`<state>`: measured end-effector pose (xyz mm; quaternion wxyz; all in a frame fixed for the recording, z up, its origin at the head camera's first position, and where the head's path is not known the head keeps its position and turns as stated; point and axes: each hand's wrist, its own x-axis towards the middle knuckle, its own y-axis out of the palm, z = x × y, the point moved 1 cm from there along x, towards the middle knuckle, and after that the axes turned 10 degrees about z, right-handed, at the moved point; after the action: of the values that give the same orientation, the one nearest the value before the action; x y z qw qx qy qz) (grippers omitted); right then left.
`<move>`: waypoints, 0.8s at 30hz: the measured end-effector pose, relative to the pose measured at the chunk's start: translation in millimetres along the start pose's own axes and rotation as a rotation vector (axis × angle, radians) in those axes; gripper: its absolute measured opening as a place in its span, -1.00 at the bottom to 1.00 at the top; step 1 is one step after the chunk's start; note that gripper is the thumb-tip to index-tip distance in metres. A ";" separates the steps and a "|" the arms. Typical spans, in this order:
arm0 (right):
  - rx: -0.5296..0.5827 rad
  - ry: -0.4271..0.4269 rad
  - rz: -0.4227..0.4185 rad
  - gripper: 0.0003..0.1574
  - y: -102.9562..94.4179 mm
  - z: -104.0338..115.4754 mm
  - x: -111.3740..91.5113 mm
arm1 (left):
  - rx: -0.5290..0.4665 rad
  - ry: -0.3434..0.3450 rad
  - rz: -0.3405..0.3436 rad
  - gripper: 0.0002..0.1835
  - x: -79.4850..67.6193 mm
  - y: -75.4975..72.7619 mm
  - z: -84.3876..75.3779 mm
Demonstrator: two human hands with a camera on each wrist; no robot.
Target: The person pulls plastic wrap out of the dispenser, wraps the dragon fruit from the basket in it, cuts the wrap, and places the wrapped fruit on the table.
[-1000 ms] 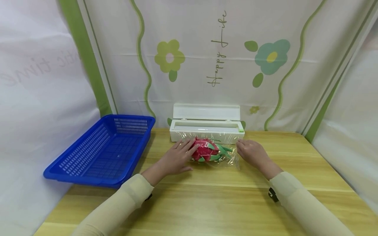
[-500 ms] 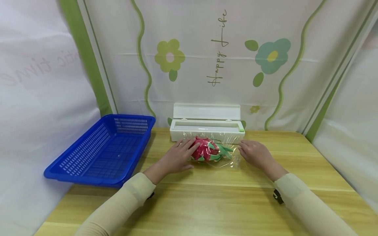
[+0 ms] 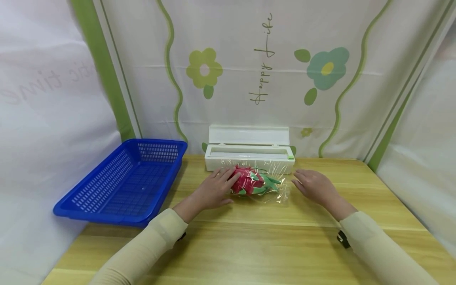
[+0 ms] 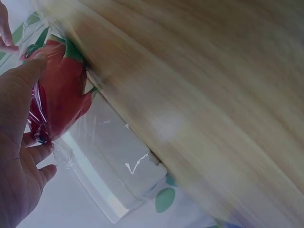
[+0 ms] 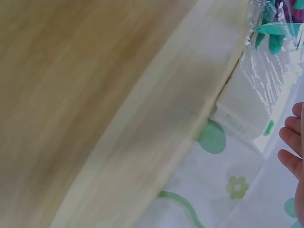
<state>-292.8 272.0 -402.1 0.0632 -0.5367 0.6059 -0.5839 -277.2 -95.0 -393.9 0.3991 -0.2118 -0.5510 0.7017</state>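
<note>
A red dragon fruit (image 3: 246, 181) with green leafy tips lies on its side under clear cling film (image 3: 283, 194). My left hand (image 3: 215, 190) holds its left end. In the left wrist view the fruit (image 4: 64, 92) sits between thumb and fingers, film creased over it. Just beyond the film's right edge is my right hand (image 3: 315, 188), fingers loosely bent, apart from film and fruit. The right wrist view shows that hand (image 5: 293, 142) only at its edge, holding nothing visible. Behind the fruit stands a white cling film box (image 3: 215, 163), lid up, film draped over its front.
A blue plastic basket (image 3: 117, 217) with slotted sides stands at the left of the wooden table (image 3: 235, 253). Printed fabric (image 3: 231, 103) hangs behind the table and along both sides. A small green part (image 3: 290, 157) sits on the box's right end.
My right hand has moved right, away from the film's edge. My left hand and the fruit have hardly moved.
</note>
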 end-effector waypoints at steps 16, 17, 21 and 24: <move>0.082 -0.155 0.011 -0.37 -15.0 51.6 24.6 | -0.015 -0.007 0.030 0.04 -0.2 -2.7 -1.4; 0.087 -0.159 0.021 -0.35 -13.0 55.0 25.4 | -0.014 -0.006 0.028 0.03 -0.1 -2.6 -1.4; 0.116 -0.154 0.092 -0.36 -4.9 63.3 27.9 | -0.019 -0.004 0.025 0.03 0.6 -2.5 -1.4; 0.127 -0.142 0.150 -0.27 -0.1 66.0 30.9 | -0.023 -0.004 0.023 0.04 1.4 -2.8 -1.4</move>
<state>-259.2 207.4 -405.5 0.1836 -0.5247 0.6001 -0.5752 -276.0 -92.8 -391.5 0.3874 -0.2216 -0.5573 0.7002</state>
